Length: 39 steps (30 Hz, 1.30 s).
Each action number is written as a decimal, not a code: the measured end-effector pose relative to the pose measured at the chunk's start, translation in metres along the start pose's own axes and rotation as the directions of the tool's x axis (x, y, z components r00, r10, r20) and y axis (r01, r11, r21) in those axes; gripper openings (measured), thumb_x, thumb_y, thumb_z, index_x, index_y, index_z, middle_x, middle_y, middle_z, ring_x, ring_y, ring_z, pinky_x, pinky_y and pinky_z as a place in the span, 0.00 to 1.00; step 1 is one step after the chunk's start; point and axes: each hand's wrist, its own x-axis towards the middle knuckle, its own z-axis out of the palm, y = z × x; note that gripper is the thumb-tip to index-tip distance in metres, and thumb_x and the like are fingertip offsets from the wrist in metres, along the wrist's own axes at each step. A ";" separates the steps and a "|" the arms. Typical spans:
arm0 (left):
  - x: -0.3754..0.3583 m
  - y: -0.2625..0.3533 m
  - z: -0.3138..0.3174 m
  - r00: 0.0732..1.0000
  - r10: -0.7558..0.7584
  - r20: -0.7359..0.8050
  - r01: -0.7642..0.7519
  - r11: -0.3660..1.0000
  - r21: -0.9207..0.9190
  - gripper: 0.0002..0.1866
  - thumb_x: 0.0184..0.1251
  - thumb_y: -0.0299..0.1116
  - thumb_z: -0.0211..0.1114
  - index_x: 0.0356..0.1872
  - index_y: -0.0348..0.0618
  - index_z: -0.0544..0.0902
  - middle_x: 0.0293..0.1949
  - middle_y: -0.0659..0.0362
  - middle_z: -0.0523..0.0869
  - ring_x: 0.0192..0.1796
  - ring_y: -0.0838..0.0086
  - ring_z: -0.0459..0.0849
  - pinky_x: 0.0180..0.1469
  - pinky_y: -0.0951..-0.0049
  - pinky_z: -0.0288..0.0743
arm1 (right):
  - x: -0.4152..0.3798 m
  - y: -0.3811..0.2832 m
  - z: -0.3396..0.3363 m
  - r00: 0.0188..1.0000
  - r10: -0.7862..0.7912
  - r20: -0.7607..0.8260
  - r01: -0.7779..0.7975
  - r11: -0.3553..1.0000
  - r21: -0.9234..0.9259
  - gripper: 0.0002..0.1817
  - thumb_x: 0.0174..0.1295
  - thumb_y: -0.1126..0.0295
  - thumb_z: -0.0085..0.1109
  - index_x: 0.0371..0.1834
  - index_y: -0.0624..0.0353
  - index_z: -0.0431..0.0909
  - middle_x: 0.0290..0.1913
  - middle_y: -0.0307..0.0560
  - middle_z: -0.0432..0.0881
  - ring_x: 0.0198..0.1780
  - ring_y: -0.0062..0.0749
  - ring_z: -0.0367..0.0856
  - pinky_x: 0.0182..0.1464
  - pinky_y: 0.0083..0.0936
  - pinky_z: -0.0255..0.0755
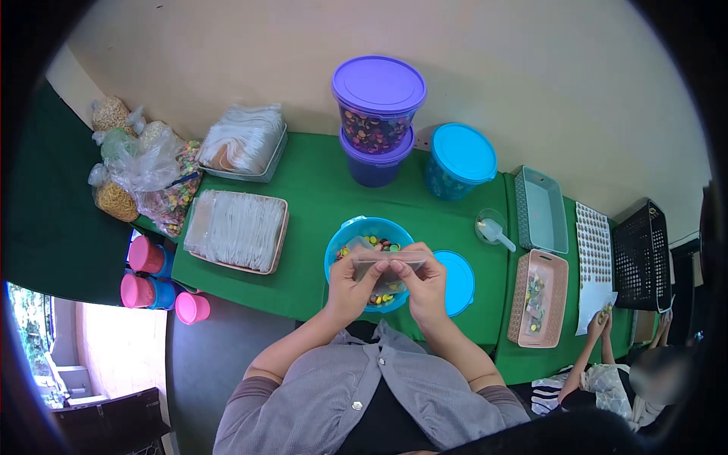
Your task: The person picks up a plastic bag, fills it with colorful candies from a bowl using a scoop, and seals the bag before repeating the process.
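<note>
Over a blue tub (332, 244) of colourful round candies (379, 301), both of my hands grip a small clear plastic bag (390, 285). My left hand (352, 282) pinches its near side, thumb pressed on the top edge. Opposite it, my right hand (426, 287) pinches the same edge, with the two thumbs almost meeting in the middle. A transparent scoop-like piece (359, 243) lies among the candies, partly behind my left hand. Against the right side of the tub rests a flat blue lid (458, 282).
Baskets of clear bags (236, 231) stand left, near bulging snack bags (155, 163). Lidded purple tubs (378, 87) and a blue tub (461, 161) stand behind. Rightward are a scoop (497, 233), a pink basket (557, 303) holding filled bags, a sticker sheet (594, 250) and another person's hands (600, 322).
</note>
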 end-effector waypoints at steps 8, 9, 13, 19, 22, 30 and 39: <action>0.001 0.004 -0.005 0.992 0.072 0.102 -0.086 0.987 0.139 0.10 0.73 0.34 0.59 0.41 0.36 0.81 0.34 0.58 0.86 0.41 0.78 0.83 0.72 0.57 0.59 | -0.006 -0.012 -0.018 0.997 -0.046 0.056 0.055 0.983 -0.177 0.09 0.65 0.69 0.61 0.39 0.64 0.84 0.37 0.42 0.80 0.40 0.25 0.76 0.44 0.21 0.68; 0.001 0.003 -0.005 0.988 0.074 0.133 -0.094 0.984 0.148 0.12 0.74 0.36 0.57 0.43 0.36 0.81 0.36 0.57 0.87 0.42 0.76 0.84 0.71 0.58 0.60 | -0.006 -0.013 -0.023 0.996 -0.032 0.087 0.050 0.975 -0.217 0.10 0.66 0.68 0.60 0.39 0.65 0.83 0.37 0.43 0.80 0.40 0.26 0.76 0.45 0.22 0.68; 0.001 -0.005 -0.004 0.968 -0.075 0.239 0.044 0.990 0.134 0.18 0.77 0.39 0.51 0.44 0.33 0.81 0.39 0.56 0.89 0.44 0.77 0.85 0.67 0.64 0.68 | -0.010 -0.008 -0.042 0.997 0.019 0.078 0.002 0.966 -0.258 0.12 0.68 0.66 0.58 0.40 0.64 0.84 0.39 0.45 0.80 0.43 0.29 0.76 0.49 0.25 0.68; 0.008 -0.022 -0.001 0.938 -0.325 0.122 0.343 0.924 -0.170 0.25 0.78 0.49 0.46 0.53 0.36 0.77 0.45 0.51 0.87 0.48 0.70 0.85 0.53 0.70 0.78 | -0.024 -0.004 -0.048 0.983 0.151 0.100 -0.113 0.943 -0.313 0.27 0.61 0.65 0.66 0.63 0.59 0.74 0.45 0.41 0.82 0.51 0.27 0.77 0.55 0.27 0.69; 0.015 -0.038 0.001 0.953 -0.290 0.093 0.304 0.889 -0.344 0.25 0.77 0.51 0.46 0.53 0.37 0.77 0.45 0.50 0.87 0.49 0.68 0.85 0.52 0.69 0.78 | -0.039 0.018 -0.062 0.962 0.247 0.117 -0.201 0.929 -0.310 0.26 0.57 0.66 0.69 0.61 0.58 0.76 0.44 0.40 0.82 0.46 0.26 0.79 0.53 0.27 0.72; 0.024 -0.036 -0.016 0.921 -0.318 0.226 0.358 0.918 -0.167 0.32 0.76 0.42 0.48 0.76 0.45 0.51 0.66 0.45 0.71 0.64 0.61 0.75 0.69 0.61 0.61 | -0.028 -0.004 -0.239 0.683 -0.511 -0.522 -0.219 0.538 -0.814 0.11 0.61 0.70 0.62 0.46 0.58 0.82 0.40 0.45 0.82 0.42 0.33 0.78 0.44 0.31 0.71; 0.036 -0.046 -0.091 0.958 -0.266 -0.109 0.256 0.962 -0.099 0.29 0.76 0.45 0.44 0.72 0.42 0.59 0.58 0.48 0.78 0.58 0.63 0.78 0.66 0.62 0.64 | -0.176 0.082 -0.412 0.652 -0.208 -0.729 -0.727 0.103 -0.679 0.13 0.66 0.67 0.52 0.42 0.63 0.84 0.34 0.61 0.83 0.37 0.56 0.82 0.40 0.44 0.73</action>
